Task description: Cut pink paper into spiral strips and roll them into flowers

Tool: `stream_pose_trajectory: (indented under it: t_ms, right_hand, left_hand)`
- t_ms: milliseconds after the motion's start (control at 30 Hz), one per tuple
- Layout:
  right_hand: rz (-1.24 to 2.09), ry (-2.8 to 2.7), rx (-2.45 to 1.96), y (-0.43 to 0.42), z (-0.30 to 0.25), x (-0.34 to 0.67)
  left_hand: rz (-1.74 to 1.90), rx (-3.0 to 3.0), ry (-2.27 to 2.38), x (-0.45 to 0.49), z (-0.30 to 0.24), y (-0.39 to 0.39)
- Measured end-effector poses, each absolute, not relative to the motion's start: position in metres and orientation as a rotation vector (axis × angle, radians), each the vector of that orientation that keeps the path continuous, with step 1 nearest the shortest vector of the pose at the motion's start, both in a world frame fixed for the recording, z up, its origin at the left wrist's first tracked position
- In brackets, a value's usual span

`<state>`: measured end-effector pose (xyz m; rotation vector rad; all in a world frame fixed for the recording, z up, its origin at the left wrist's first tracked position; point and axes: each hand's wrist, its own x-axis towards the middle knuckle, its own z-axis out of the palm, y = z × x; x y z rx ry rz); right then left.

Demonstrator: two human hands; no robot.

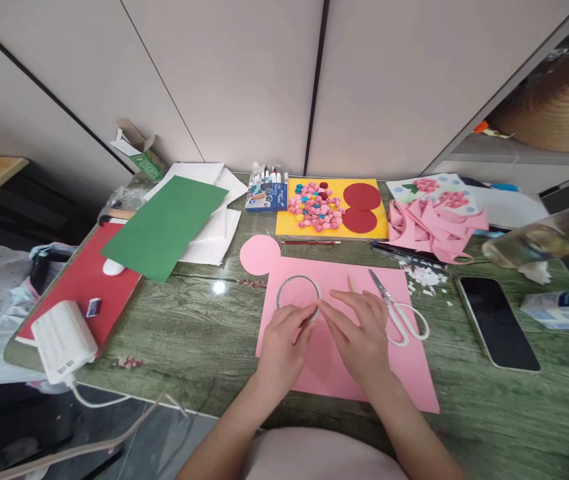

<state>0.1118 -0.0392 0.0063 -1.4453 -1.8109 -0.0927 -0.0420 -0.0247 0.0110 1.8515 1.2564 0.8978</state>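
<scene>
step in hand: it looked like placing; the ring (298, 277) lay flat on the pink sheet (414, 360), near its far left corner.
left hand (284, 343): fingertips curled onto the ring's near rim, gripping it.
right hand (359, 337): loose and spread on the sheet, forefinger touching the ring's right edge, grasping nothing.
next move calls for: probably a steady ring that did not slide on the paper.
close by: scissors (397, 313) lay just right of the right hand.
writing: the marker box (265, 190) carried print too small to read.

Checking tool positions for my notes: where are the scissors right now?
In the head view, the white-handled scissors lie on the pink paper, just right of the right hand and left of the black phone.
</scene>
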Motion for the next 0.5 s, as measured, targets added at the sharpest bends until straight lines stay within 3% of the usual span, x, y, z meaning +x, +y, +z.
stream_pose_trajectory:
  t_ms: [200, 500]
  right_hand:
    - [-0.254, -1.784, -1.481, -0.041, 0.007, 0.106]
    - [-0.007, -1.759, -1.547, -0.04, 0.016, 0.102]
  left_hand:
    - [0.892, 1.953, 1.306, -0.04, 0.008, -0.025]
    - [0.892, 2.322, 1.376, -0.042, 0.006, -0.029]
